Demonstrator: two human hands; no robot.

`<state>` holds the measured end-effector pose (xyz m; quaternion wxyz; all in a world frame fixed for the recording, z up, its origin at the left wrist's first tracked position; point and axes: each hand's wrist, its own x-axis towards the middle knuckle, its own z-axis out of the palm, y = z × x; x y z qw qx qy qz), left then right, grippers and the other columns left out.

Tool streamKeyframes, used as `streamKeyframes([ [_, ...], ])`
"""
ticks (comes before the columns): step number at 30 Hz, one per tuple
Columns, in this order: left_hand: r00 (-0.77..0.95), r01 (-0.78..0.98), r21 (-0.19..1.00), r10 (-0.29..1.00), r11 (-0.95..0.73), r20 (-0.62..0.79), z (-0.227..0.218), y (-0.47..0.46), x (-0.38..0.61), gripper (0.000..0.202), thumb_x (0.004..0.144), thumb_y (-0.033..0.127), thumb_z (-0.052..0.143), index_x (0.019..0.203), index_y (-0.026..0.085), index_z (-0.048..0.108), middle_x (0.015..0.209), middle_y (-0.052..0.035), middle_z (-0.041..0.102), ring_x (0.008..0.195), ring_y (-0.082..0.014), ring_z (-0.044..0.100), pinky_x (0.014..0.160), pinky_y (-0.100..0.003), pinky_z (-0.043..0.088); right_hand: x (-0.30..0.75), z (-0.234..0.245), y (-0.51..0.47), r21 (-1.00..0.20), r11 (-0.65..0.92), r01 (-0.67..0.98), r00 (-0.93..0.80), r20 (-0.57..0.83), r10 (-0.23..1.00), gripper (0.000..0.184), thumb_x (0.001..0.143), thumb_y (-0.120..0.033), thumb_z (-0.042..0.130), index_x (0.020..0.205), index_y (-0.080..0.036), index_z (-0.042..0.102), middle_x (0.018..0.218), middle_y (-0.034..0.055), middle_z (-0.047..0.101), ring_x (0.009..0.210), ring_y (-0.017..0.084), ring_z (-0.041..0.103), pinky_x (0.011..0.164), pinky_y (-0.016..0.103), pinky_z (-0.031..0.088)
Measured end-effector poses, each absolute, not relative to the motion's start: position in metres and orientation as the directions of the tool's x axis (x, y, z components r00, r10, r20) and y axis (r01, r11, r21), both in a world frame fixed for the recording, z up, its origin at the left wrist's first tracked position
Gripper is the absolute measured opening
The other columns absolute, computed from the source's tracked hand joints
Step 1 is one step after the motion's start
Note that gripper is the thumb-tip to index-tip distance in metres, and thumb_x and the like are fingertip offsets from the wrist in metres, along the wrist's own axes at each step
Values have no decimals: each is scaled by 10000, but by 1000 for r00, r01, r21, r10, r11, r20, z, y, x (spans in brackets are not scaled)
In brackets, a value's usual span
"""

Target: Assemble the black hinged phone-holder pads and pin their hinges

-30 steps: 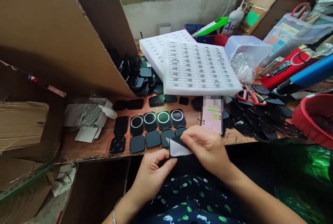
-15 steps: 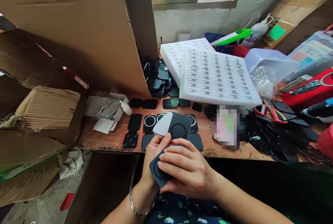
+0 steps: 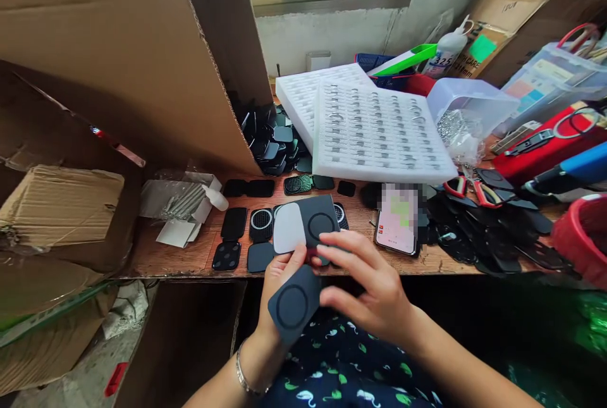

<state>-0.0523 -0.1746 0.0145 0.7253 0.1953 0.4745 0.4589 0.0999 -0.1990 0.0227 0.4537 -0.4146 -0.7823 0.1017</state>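
Observation:
Between thumb and fingers, my left hand (image 3: pixel 275 281) grips a dark grey pad (image 3: pixel 291 303) with a black ring on it, which lies across the palm. Just beyond the fingertips, a white rounded-square piece (image 3: pixel 289 229) and a dark ringed sheet (image 3: pixel 321 226) sit side by side, also at my left hand; how they join the pad is hidden. My right hand (image 3: pixel 367 281) is open, fingers apart, close to the right edges of the sheet and pad. Whether its fingertips touch them I cannot tell. Behind lie black hinged plates (image 3: pixel 260 224), some with white rings, partly covered.
White foam trays (image 3: pixel 384 133) with metal rings stand at the back, beside a heap of black plates (image 3: pixel 279 142). To the right are a phone (image 3: pixel 396 231), red-handled pliers (image 3: pixel 486 195) and a red tub (image 3: pixel 581 240). A large cardboard box (image 3: pixel 118 66) rises at left.
My right hand has lifted off the lower pad and moved right, its fingers spreading. The pad's ring and the white piece show more fully. The view has shifted a little rightward.

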Motion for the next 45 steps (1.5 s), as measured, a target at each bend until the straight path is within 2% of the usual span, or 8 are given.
streamKeyframes([
  [3, 168, -378, 774, 860, 508, -482, 13, -177, -56, 463, 558, 545, 917, 728, 147, 754, 645, -37, 703, 577, -135, 615, 577, -229, 491, 100, 18, -196, -575, 546, 609, -110, 621, 776, 244, 938, -191, 638, 1174, -215, 691, 1120, 102, 745, 1055, 232, 692, 966, 419, 549],
  [8, 215, -233, 878, 903, 418, -373, 10, -182, -65, 393, 603, 517, 909, 729, 167, 782, 680, -42, 727, 667, -176, 648, 680, -263, 518, 98, 18, -201, -690, 516, 508, -118, 538, 835, 159, 903, -136, 644, 1031, -178, 728, 910, 58, 780, 836, 188, 723, 805, 345, 574],
  [16, 579, 37, 993, 808, 110, -112, 12, -184, -88, 327, 893, 460, 691, 852, 140, 747, 789, -66, 714, 730, -181, 625, 695, -278, 500, 128, 29, -207, -964, 80, 253, -232, 20, 973, 150, 900, -223, 646, 858, -199, 787, 827, 31, 774, 744, 154, 713, 702, 253, 552],
  [20, 759, 214, 931, 650, -296, 32, 8, -177, -98, 323, 1010, 339, 499, 810, 149, 669, 768, -43, 636, 711, -147, 547, 687, -255, 429, 171, 27, -204, -920, 84, 382, 209, 175, 962, 111, 860, -314, 722, 871, -232, 797, 895, 39, 762, 836, 184, 707, 779, 283, 561],
  [23, 835, 367, 797, 547, -480, -55, 0, -176, -92, 279, 1008, 212, 452, 779, 171, 607, 785, -25, 608, 728, -144, 530, 675, -244, 390, 194, 29, -206, -938, -13, 347, 463, 159, 872, 181, 860, -381, 739, 981, -255, 787, 776, 12, 738, 715, 166, 690, 715, 286, 575],
  [28, 859, 490, 622, 461, -611, -223, -14, -179, -67, 213, 968, 131, 473, 808, 181, 604, 830, -16, 630, 770, -157, 559, 666, -241, 388, 190, 29, -214, -951, 45, 306, 297, 141, 945, 204, 862, -356, 739, 1034, -256, 782, 960, 33, 792, 905, 206, 746, 855, 322, 606],
  [35, 850, 490, 695, 464, -527, -248, -28, -179, -52, 198, 961, 117, 536, 1072, 181, 687, 1019, -53, 721, 936, -191, 667, 824, -266, 495, 177, 17, -219, -916, 192, 353, 81, 235, 969, 253, 908, -251, 665, 1138, -283, 763, 1155, 31, 767, 1094, 213, 713, 1011, 342, 550],
  [45, 845, 428, 658, 533, -619, -47, -7, -174, -69, 225, 971, 166, 579, 1183, 173, 654, 1099, -65, 724, 999, -198, 685, 883, -309, 565, 187, 10, -177, -971, 6, 239, 274, 73, 959, 387, 790, -392, 793, 1132, -223, 731, 1007, 66, 769, 922, 224, 723, 824, 354, 602],
])
